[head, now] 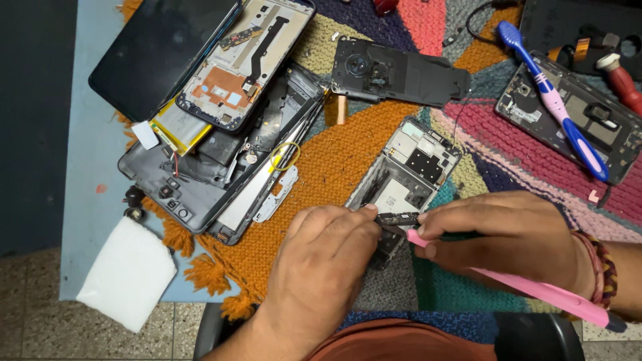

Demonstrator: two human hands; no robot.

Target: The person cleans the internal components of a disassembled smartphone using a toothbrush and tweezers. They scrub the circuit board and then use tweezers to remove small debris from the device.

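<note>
Opened phone frame point(404, 175): lower end hidden under left hand point(324, 257), fingertips pressing; right hand point(505, 235) pinching pink pry tool point(535, 289).

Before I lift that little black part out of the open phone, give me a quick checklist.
1. Left hand steadies the open phone frame: ok, fingertips at its lower end.
2. Pink pry tool gripped by right hand: ok.
3. Tool tip meets the small black part: ok, though whether it is under it, cannot tell.
4. Part free of screws or cables: cannot tell, fingers hide it.
5. Frame lies flat on the woven mat: ok.
</note>
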